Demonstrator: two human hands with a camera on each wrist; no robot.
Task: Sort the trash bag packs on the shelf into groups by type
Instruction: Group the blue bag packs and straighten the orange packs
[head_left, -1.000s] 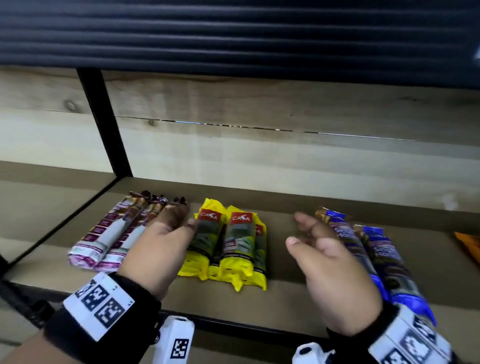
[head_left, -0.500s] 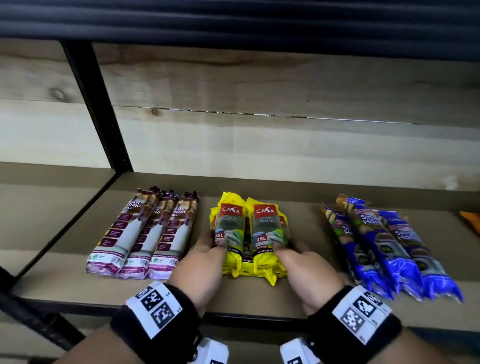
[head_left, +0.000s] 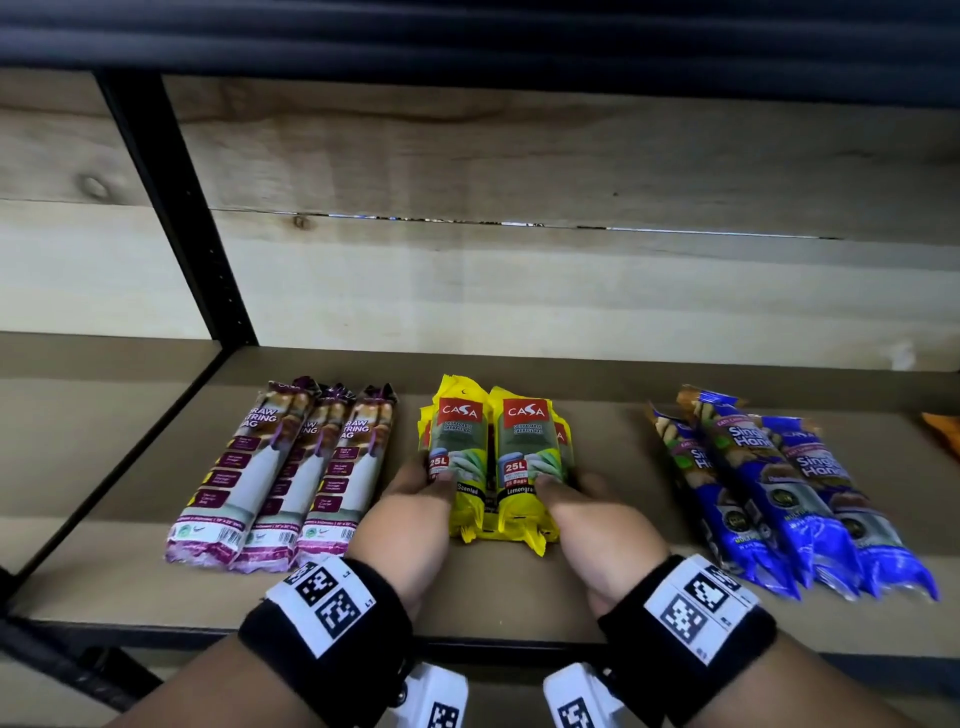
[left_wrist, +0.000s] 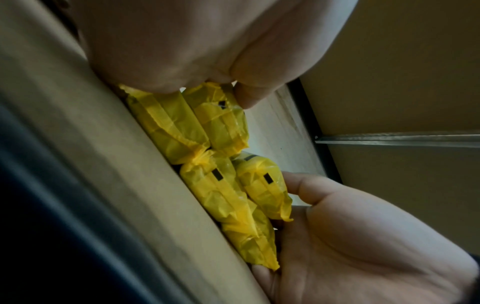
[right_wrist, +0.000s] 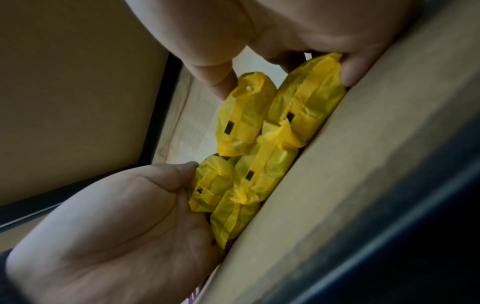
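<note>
Three groups of trash bag packs lie on the shelf (head_left: 519, 597). Purple drawstring packs (head_left: 291, 478) are on the left, blue packs (head_left: 779, 493) on the right. In the middle sits a two-layer stack of yellow packs (head_left: 498, 452). My left hand (head_left: 423, 483) grips the stack's left side with the thumb on top. My right hand (head_left: 569, 486) grips its right side the same way. The wrist views show the near ends of the yellow packs (left_wrist: 215, 164) (right_wrist: 259, 144) resting on the shelf board between both hands.
An orange item (head_left: 943, 431) peeks in at the far right edge of the shelf. A black upright post (head_left: 176, 208) stands at the back left, with another bay beyond it. Wooden boards close the back. Bare shelf lies between the groups.
One second ago my left hand was at the purple packs and my right hand hovered near the blue ones. Both came inward onto the yellow stack and keep holding it.
</note>
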